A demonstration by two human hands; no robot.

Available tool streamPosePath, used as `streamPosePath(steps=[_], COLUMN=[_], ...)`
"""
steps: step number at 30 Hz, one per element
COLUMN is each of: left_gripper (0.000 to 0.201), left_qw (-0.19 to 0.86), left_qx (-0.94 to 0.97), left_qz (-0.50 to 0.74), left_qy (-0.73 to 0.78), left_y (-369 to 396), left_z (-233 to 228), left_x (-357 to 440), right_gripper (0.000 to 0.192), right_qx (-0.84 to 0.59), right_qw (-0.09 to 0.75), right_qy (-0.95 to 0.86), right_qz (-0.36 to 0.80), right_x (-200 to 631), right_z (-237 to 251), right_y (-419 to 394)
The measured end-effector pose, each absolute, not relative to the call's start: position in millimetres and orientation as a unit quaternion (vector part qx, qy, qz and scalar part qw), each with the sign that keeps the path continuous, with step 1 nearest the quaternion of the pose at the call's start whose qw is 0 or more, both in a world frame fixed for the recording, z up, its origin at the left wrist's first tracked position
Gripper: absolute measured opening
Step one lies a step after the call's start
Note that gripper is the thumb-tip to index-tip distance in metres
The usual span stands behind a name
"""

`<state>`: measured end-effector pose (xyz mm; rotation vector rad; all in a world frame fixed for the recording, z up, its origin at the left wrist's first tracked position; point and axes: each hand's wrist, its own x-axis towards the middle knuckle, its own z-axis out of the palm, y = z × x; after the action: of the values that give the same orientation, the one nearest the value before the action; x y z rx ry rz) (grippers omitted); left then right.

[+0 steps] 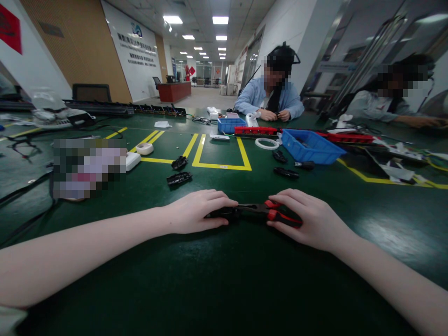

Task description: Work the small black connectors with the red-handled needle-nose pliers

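My right hand (308, 217) is wrapped round the red and black handles of long-nose pliers (254, 208), whose jaws point left. My left hand (203, 212) is closed on a small black plastic part (224, 213), pinched between thumb and fingers just above the green table. The pliers' tips meet the near end of that part; whether they grip it I cannot tell, since my fingers hide most of it. Beyond my left hand lie two black plastic shells (179, 178). Past my right hand are more black pieces, among them a long oval one (286, 172).
A blue bin (310, 147) stands at the back right, a smaller blue bin (229, 124) behind the yellow tape outlines (224, 166). A white box (133, 161) and black cables (26, 186) lie at left. Across the table a person (269, 93) works; another sits at right.
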<state>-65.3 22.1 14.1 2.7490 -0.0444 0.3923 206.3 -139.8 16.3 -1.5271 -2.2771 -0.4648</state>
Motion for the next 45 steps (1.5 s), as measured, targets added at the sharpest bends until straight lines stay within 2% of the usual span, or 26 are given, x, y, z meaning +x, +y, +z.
streamPosePath(steps=[15, 24, 34, 45], left_gripper=[0.041, 0.041, 0.045, 0.041], left_qw=[0.162, 0.181, 0.194, 0.197], left_qx=[0.977, 0.974, 0.972, 0.972], left_qz=[0.139, 0.139, 0.131, 0.130], left_qy=[-0.010, -0.012, -0.006, -0.006], left_y=[22.6, 23.2, 23.8, 23.1], left_z=[13.3, 13.7, 13.6, 14.8], left_x=[-65.8, -65.4, -65.6, -65.4], right_gripper=[0.039, 0.040, 0.038, 0.039], right_qx=[-0.518, -0.520, -0.551, -0.537], right_qw=[0.176, 0.176, 0.189, 0.185], right_qy=[-0.804, -0.806, -0.796, -0.801], right_qz=[-0.232, -0.223, -0.162, -0.189], right_x=[204.6, 204.1, 205.4, 204.8], right_z=[15.9, 17.2, 16.9, 16.8], right_y=[-140.5, -141.1, -141.2, -141.2])
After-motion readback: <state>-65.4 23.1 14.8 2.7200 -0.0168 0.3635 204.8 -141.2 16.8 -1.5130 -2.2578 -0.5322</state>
